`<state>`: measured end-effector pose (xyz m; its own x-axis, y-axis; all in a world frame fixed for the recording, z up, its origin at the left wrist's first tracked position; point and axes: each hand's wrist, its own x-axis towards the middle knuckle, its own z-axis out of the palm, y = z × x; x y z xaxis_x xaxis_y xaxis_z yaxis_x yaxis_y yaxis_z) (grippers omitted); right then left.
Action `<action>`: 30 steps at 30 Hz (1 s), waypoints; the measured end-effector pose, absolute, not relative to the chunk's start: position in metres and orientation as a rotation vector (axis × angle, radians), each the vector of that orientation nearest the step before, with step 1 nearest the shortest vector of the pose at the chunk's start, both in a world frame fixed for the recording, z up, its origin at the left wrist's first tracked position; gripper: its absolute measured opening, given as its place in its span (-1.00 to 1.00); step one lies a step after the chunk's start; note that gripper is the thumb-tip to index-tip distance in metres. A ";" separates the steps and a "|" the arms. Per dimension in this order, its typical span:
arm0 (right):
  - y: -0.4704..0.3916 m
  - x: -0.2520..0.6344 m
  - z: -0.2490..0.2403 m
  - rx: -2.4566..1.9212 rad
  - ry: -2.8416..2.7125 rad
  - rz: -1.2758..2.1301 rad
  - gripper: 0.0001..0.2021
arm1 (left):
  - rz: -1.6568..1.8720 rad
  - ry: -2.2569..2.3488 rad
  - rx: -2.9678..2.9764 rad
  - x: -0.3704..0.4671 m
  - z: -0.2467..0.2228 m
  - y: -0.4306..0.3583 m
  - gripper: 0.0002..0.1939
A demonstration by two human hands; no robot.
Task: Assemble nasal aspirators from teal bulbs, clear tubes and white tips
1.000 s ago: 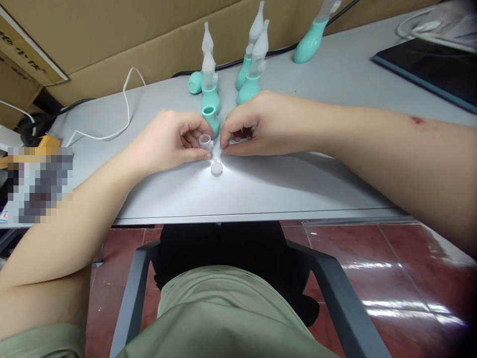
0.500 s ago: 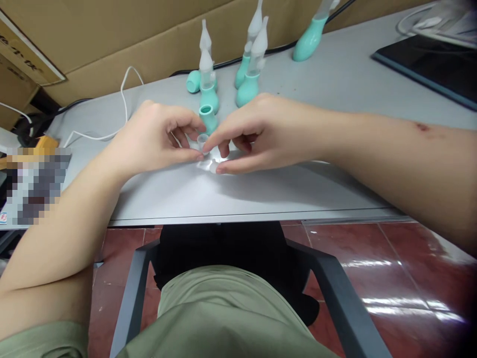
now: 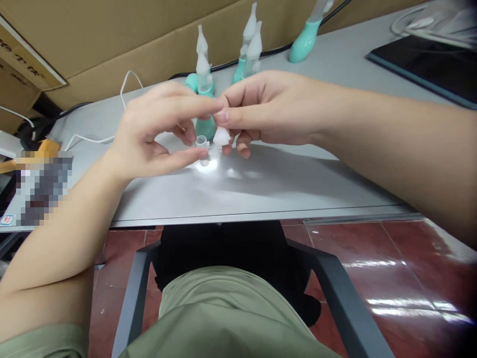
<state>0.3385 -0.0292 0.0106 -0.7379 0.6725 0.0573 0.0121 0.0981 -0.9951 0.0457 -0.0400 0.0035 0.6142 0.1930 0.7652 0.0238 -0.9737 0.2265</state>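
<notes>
My right hand [image 3: 257,112] pinches a white soft nozzle tip [image 3: 221,136], its wide end facing down; the upper part is hidden by fingers. My left hand [image 3: 160,127] has its fingers apart, the index fingertip reaching the right thumb and forefinger. Close by the left thumb stands a small clear plastic cup [image 3: 201,141] with a side stub; the thumb appears to touch it. Just behind the cup is a teal squeeze bulb [image 3: 204,129], its top covered by my fingers.
Assembled teal bulb aspirators with white tips, such as one aspirator [image 3: 203,67], stand toward the back; another aspirator [image 3: 303,42] leans at the rear right. A dark flat device [image 3: 428,64] lies right. A white cable [image 3: 89,137] runs left. Cardboard [image 3: 130,40] borders the grey table [image 3: 179,201].
My right hand has come up from the tabletop and now holds the white nozzle tip. My left index finger has lifted from beside the clear cup toward the right fingertips.
</notes>
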 end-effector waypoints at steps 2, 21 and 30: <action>-0.031 0.336 0.010 -0.650 -1.811 1.810 -0.66 | 1.406 0.116 2.679 0.053 -0.002 -0.039 -0.42; -0.050 0.339 0.021 -0.653 -1.789 1.091 -0.83 | 1.254 0.789 2.463 0.054 -0.004 -0.055 -0.41; -0.047 0.332 0.000 -0.409 -1.863 0.785 -0.82 | 1.088 0.939 2.293 0.058 -0.003 -0.057 -0.29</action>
<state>0.3324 -0.0471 0.0003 -0.4147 0.5990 0.6850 -0.0719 0.7289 -0.6809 0.0584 -0.0572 -0.0035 0.4621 0.7300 0.5035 0.3911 -0.6774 0.6231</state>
